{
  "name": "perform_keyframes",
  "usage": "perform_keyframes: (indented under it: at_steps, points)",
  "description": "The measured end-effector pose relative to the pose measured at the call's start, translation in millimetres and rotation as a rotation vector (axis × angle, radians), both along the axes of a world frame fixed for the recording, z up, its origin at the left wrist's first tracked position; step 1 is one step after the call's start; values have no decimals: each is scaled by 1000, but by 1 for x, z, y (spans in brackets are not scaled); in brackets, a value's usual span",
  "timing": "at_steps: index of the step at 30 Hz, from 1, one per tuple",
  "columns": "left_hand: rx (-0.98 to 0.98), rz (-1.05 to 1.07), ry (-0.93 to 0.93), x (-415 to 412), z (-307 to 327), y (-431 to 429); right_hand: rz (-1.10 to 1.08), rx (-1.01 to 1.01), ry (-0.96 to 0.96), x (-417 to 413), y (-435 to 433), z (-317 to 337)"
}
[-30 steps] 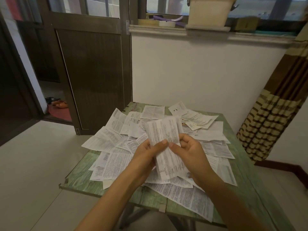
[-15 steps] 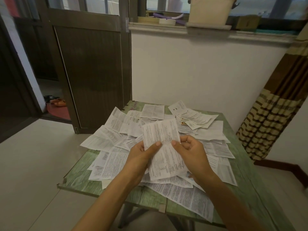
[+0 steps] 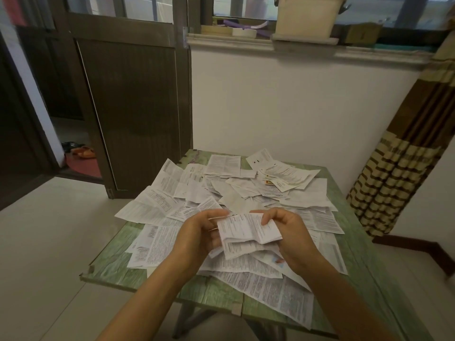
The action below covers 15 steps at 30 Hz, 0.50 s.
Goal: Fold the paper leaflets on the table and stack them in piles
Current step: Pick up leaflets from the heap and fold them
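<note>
A white printed leaflet (image 3: pixel 246 230), bent over on itself, hangs just above the heap in front of me. My left hand (image 3: pixel 199 235) grips its left edge with curled fingers. My right hand (image 3: pixel 288 232) pinches its upper right part between thumb and fingers. Several loose, unfolded leaflets (image 3: pixel 246 188) lie scattered and overlapping across the small green table (image 3: pixel 115 262). I cannot make out any folded pile.
The table stands against a white wall (image 3: pixel 295 107) under a window sill (image 3: pixel 270 43). A dark door (image 3: pixel 133 107) is at the left, a striped curtain (image 3: pixel 398 188) at the right. Pale floor tiles (image 3: pixel 44 242) surround the table.
The leaflet stood tall and flat between my hands before. Its top half has now come down towards me, and both hands have sunk lower and spread slightly apart.
</note>
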<state>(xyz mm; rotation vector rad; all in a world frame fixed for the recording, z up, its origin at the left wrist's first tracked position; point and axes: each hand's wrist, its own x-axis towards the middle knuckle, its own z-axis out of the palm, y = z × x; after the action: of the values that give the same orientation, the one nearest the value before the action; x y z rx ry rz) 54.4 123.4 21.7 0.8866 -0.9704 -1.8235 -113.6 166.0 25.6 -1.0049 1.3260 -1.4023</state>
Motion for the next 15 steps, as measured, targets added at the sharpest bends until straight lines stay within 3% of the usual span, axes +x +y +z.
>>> perform_keyframes:
  at_steps: [2,5,8,10,11,13,15]
  points:
    - [145,-80,107,-1,3,2,-41,-65,128,-2,-2,-6]
    - [43,-172,-173,-4,-4,2,-33,-136,224,-3,2,-7]
    - [-64,-38,-298,-7,-9,6,-137,-133,169,-2,5,-8]
    - [-107,57,-286,-9,-11,6,-343,-220,304,-2,9,-7]
    - [-132,82,-283,-11,-12,6,-347,-248,391,-1,11,-5]
    - [-178,80,-263,-16,-10,10,-90,-177,498,4,15,-2]
    - [-202,58,-222,-23,-8,16,146,-82,466,9,16,-5]
